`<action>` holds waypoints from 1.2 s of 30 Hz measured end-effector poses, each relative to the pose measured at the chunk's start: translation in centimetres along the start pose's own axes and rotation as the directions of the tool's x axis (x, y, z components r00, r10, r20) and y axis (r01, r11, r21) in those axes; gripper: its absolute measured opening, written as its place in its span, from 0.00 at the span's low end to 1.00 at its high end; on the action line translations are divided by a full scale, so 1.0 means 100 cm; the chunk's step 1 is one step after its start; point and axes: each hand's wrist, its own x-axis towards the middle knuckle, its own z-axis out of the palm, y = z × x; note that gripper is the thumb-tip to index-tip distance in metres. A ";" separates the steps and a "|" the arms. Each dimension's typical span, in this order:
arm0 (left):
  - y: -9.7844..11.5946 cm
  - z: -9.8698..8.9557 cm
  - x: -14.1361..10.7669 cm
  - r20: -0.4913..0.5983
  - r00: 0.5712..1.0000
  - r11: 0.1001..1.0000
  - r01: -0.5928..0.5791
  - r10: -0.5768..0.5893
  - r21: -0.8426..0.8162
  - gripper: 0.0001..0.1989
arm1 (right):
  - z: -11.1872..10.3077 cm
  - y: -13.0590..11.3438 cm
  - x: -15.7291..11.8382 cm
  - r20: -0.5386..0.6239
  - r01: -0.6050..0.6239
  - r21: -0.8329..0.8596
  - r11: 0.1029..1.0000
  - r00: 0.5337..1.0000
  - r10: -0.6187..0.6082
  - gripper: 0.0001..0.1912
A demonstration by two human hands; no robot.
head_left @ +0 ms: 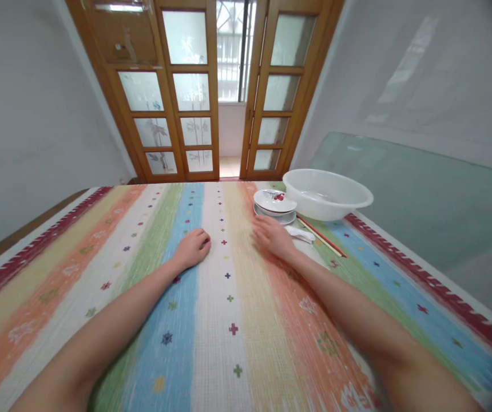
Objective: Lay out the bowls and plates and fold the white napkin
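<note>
My left hand (193, 247) rests on the striped tablecloth (246, 297), its fingers curled in a loose fist with nothing visible in them. To the right, my right hand (272, 236) is slightly blurred just in front of a small stack of white dishes (274, 201); its fingers are stretched out and hold nothing. The top dish bears a red and dark print. Beside that hand lies a white object (301, 233), perhaps a spoon, partly hidden by it. Chopsticks (322, 236), reddish and pale, lie slanting to the right of the dishes.
A large translucent white basin (327, 197) stands at the back right, close behind the dishes and chopsticks. A pale glass panel (417, 200) leans along the right wall. Beyond the table's far edge are wooden doors with glass panes (191, 91).
</note>
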 end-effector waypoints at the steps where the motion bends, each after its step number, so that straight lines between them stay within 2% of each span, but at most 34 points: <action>1: -0.006 -0.003 -0.002 -0.014 1.000 1.000 0.004 -0.004 -0.011 0.16 | -0.012 0.014 0.001 -0.158 -0.118 -0.058 0.991 0.982 0.107 0.28; 3: -0.019 -0.010 -0.008 -0.022 1.000 0.999 -0.021 0.020 -0.032 0.13 | -0.035 0.047 0.000 -0.403 -0.343 -0.159 0.926 0.879 0.256 0.31; 5: -0.032 -0.016 -0.014 -0.034 0.999 0.999 -0.029 0.027 -0.045 0.12 | -0.053 0.080 -0.006 -0.502 -0.507 -0.229 0.831 0.793 0.346 0.34; 6: -0.037 -0.018 -0.017 -0.043 0.999 0.999 -0.020 0.018 -0.049 0.12 | -0.060 0.096 -0.010 -0.507 -0.561 -0.264 0.785 0.773 0.381 0.33; 7: -0.041 -0.019 -0.019 -0.049 0.999 0.999 -0.009 0.006 -0.052 0.12 | -0.066 0.111 -0.014 -0.492 -0.589 -0.304 0.749 0.770 0.406 0.32; 10: -0.046 -0.019 -0.021 -0.059 0.998 0.999 0.019 -0.022 -0.050 0.12 | -0.078 0.149 -0.022 -0.376 -0.581 -0.424 0.694 0.811 0.449 0.25; 12: -0.046 -0.018 -0.021 -0.059 0.998 0.999 0.022 -0.024 -0.041 0.12 | -0.086 0.167 -0.021 -0.316 -0.588 -0.481 0.650 0.808 0.497 0.21; 15: -0.044 -0.017 -0.021 -0.062 0.998 0.999 0.017 -0.019 -0.042 0.12 | -0.099 0.181 -0.013 -0.271 -0.588 -0.538 0.604 0.799 0.536 0.18; 17: -0.044 -0.017 -0.023 -0.066 0.998 0.998 0.013 -0.018 -0.062 0.11 | -0.106 0.181 -0.007 -0.288 -0.583 -0.557 0.592 0.804 0.521 0.17; 22: -0.047 -0.020 -0.028 -0.073 0.997 0.982 0.012 -0.026 -0.186 0.11 | -0.114 0.156 0.008 -0.438 -0.562 -0.569 0.600 0.825 0.357 0.15; 25: -0.049 -0.021 -0.030 -0.091 0.993 0.961 0.041 -0.069 -0.275 0.11 | -0.114 0.126 0.022 -0.489 -0.504 -0.560 0.657 0.842 0.229 0.13; 27: -0.046 -0.022 -0.029 -0.110 0.987 0.942 0.074 -0.116 -0.327 0.14 | -0.109 0.100 0.033 -0.487 -0.422 -0.548 0.723 0.863 0.135 0.12; 30: -0.034 -0.031 -0.023 -0.138 0.977 0.917 0.095 -0.160 -0.388 0.27 | -0.089 0.052 0.050 -0.446 -0.222 -0.508 0.833 0.895 -0.034 0.10; 32: -0.021 -0.041 -0.020 -0.176 0.977 0.926 0.047 -0.121 -0.374 0.33 | -0.069 0.017 0.059 -0.411 -0.068 -0.449 0.891 0.901 -0.138 0.08; 34: -0.006 -0.054 -0.018 -0.291 0.955 0.968 -0.026 -0.050 -0.250 0.36 | -0.045 -0.017 0.065 -0.377 0.055 -0.380 0.923 0.903 -0.209 0.06; 36: 0.007 -0.066 -0.019 -0.451 0.892 0.999 -0.027 0.005 -0.043 0.35 | -0.021 -0.047 0.068 -0.353 0.134 -0.293 0.947 0.905 -0.237 0.06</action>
